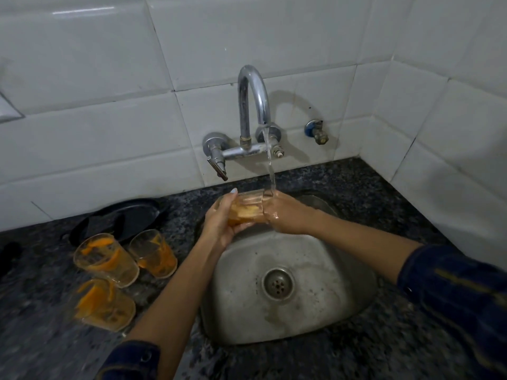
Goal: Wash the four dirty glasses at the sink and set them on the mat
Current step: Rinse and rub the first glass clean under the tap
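Leftmost, three clear ribbed glasses smeared with orange residue (123, 272) stand close together on the dark speckled granite counter (33, 311), in front of a black round plate (120, 219). Over the steel sink basin (288, 292) my left hand (219, 220) cups the base of a fourth orange-stained glass (247, 207), held on its side. My right hand (285, 212) covers its mouth, right where water from the curved chrome tap (253, 105) lands.

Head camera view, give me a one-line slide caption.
Both hands hold a stained glass sideways under the running tap; three dirty glasses wait beside the sink.
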